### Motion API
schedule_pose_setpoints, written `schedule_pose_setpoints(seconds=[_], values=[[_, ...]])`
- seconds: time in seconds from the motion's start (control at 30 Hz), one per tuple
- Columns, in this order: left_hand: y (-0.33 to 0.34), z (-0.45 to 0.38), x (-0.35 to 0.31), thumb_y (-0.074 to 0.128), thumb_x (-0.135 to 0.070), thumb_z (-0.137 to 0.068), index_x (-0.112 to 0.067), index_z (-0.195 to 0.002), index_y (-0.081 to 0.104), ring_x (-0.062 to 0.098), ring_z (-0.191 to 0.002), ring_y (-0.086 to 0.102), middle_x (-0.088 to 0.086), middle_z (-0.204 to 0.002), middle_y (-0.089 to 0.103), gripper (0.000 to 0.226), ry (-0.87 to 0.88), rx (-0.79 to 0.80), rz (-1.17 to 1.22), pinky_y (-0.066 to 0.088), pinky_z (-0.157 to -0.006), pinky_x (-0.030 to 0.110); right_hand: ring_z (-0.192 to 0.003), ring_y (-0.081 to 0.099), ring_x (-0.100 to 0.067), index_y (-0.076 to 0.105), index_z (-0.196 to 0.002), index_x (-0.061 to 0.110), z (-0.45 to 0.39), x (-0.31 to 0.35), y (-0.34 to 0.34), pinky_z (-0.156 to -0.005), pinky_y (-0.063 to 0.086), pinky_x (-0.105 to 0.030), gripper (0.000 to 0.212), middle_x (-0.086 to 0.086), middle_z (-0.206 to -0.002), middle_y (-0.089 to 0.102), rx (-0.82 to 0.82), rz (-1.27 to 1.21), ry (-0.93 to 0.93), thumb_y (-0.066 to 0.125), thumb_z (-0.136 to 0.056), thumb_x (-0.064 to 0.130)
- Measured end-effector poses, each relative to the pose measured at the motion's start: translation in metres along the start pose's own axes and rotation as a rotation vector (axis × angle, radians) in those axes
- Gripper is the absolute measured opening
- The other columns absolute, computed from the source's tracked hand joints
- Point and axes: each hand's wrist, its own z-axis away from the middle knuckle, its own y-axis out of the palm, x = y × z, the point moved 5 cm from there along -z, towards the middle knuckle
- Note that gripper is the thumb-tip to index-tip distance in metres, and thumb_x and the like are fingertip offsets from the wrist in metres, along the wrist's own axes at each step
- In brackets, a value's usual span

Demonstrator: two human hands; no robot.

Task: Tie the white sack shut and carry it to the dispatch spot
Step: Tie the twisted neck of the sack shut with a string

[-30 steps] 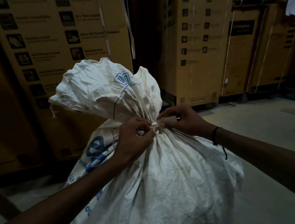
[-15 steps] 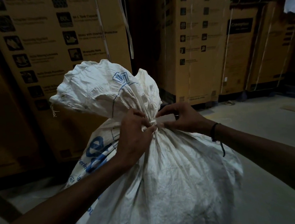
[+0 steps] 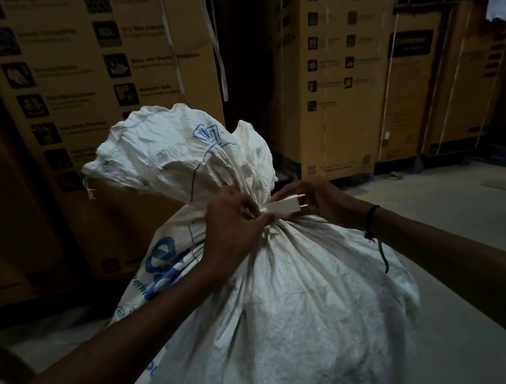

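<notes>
A full white woven sack [image 3: 300,309] with blue print stands upright on the floor in front of me. Its mouth is gathered into a narrow neck, and the loose top fans out above to the left. A white flat strap [image 3: 284,206] is wound around the neck. My left hand [image 3: 233,226] pinches the strap at the neck's left side. My right hand [image 3: 322,200] pinches the strap's short free end, held out flat to the right of the neck. A dark thread band sits on my right wrist.
Tall brown cardboard cartons [image 3: 95,92] stand close behind the sack at left. More strapped cartons [image 3: 351,72] line the back right. A dark gap [image 3: 243,50] separates them. Grey concrete floor [image 3: 459,212] stretches to the right.
The strap's free end now shows as a flat white piece drawn out to the right between my right fingers. Both hands stay at the neck; the sack has not moved.
</notes>
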Motion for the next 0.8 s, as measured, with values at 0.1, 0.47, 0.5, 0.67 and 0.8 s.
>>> schedule_pose_setpoints(seconds=[0.1,0.47,0.5,0.67,0.8], values=[[-0.002,0.005,0.000,0.099,-0.041,-0.062,-0.014,-0.074,0.079,0.004,-0.066,0.067,-0.002,-0.083,0.065,0.036,0.009,0.040,0.038,0.052,-0.056,0.013,-0.097,0.074,-0.022,0.075,-0.114,-0.002,-0.006,-0.001,-0.004,-0.079,0.063,-0.024,0.029,-0.009,-0.110,0.075,-0.045,0.087,0.008,0.047,-0.108,0.005],[-0.007,0.010,0.006,0.093,-0.022,-0.074,-0.018,-0.089,0.082,-0.001,-0.069,0.073,-0.008,-0.078,0.078,0.019,-0.048,0.007,0.113,0.051,-0.063,0.006,-0.097,0.075,-0.024,0.073,-0.118,-0.006,-0.013,-0.004,-0.005,-0.081,0.065,-0.028,0.024,-0.022,-0.119,0.074,-0.006,0.184,-0.099,0.067,-0.095,-0.010],[-0.006,0.009,0.006,0.095,-0.024,-0.073,-0.019,-0.087,0.082,-0.001,-0.070,0.073,-0.010,-0.077,0.077,0.020,-0.053,0.003,0.120,0.052,-0.063,0.007,-0.096,0.075,-0.024,0.073,-0.119,-0.006,-0.013,-0.004,-0.005,-0.082,0.065,-0.027,0.024,-0.021,-0.118,0.075,-0.008,0.192,-0.104,0.068,-0.095,-0.009],[0.003,0.006,0.010,0.099,-0.033,-0.065,-0.019,-0.079,0.081,-0.002,-0.064,0.071,-0.010,-0.070,0.076,0.027,-0.103,0.005,0.183,0.053,-0.061,0.012,-0.100,0.075,-0.024,0.073,-0.120,-0.006,-0.011,-0.005,-0.006,-0.086,0.065,-0.028,0.025,-0.021,-0.122,0.074,-0.014,0.225,-0.119,0.071,-0.095,-0.006],[0.001,0.004,0.011,0.097,-0.031,-0.069,-0.019,-0.081,0.081,0.001,-0.065,0.073,-0.008,-0.072,0.077,0.024,-0.058,0.077,0.183,0.056,-0.062,0.015,-0.089,0.072,-0.017,0.071,-0.113,-0.007,-0.012,-0.005,0.000,-0.075,0.062,-0.024,0.020,-0.026,-0.111,0.070,-0.006,0.237,-0.137,0.072,-0.093,-0.008]])
